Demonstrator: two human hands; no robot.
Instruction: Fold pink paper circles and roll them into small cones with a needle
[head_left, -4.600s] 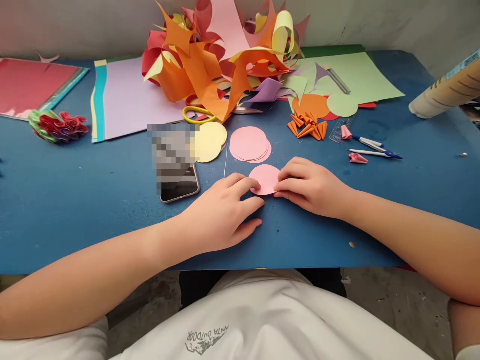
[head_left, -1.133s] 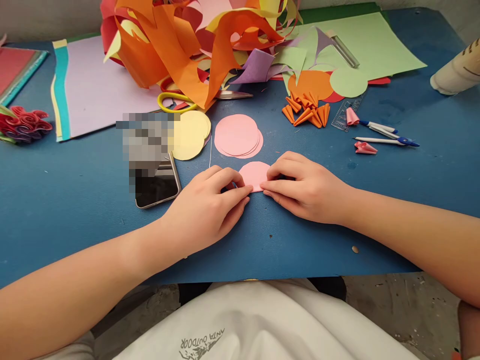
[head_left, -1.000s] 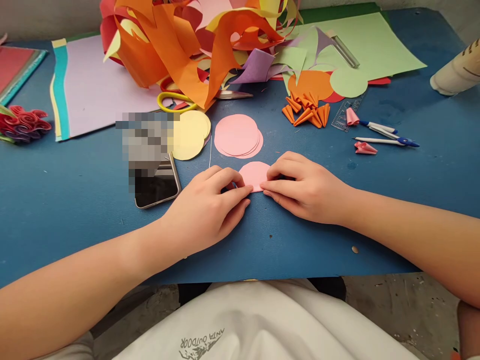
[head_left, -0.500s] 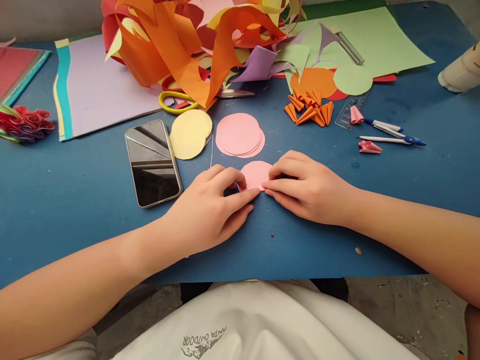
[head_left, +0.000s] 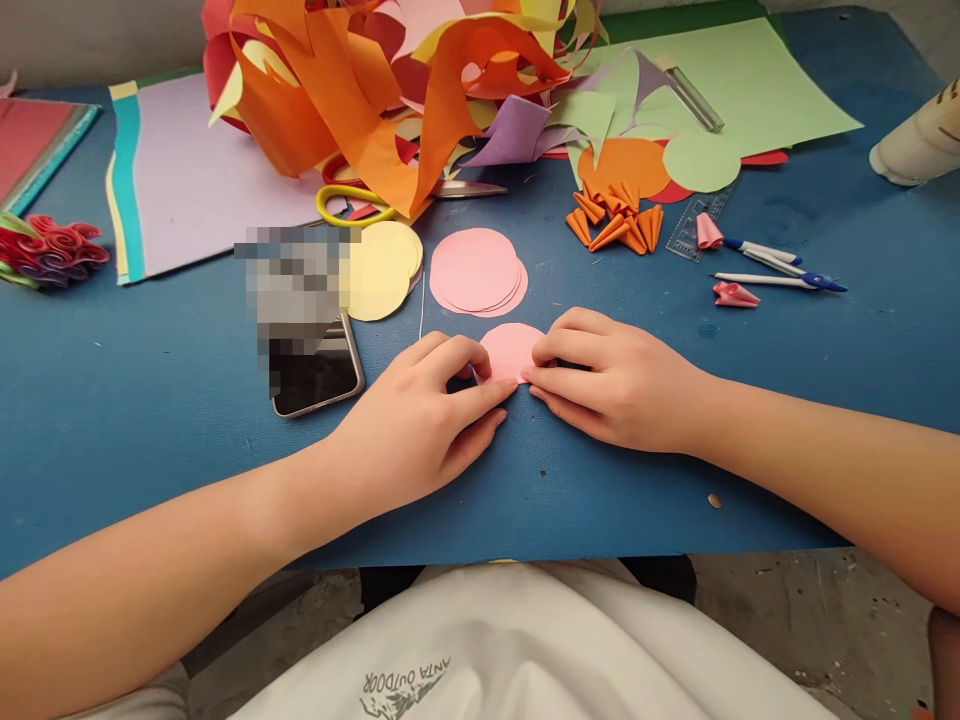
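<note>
Blue bench (head_left: 600,510) is carrying one phone (head_left: 321,375), two pink curls (head_left: 736,295). One pink disc (head_left: 512,348) is lying between left hand (head_left: 427,410) and right hand (head_left: 626,380), both touching it; cannot tell if either grip is clamping.

A matt pink paper circle (head_left: 512,352) touches the left hand (head_left: 431,410). Near that hand gleams a black, rectangular, glassy phone (head_left: 319,378).

Left fingers (head_left: 484,399) and right fingers (head_left: 566,381) touching 1 pink paper circle (head_left: 513,348), blue table (head_left: 600,510)
</note>
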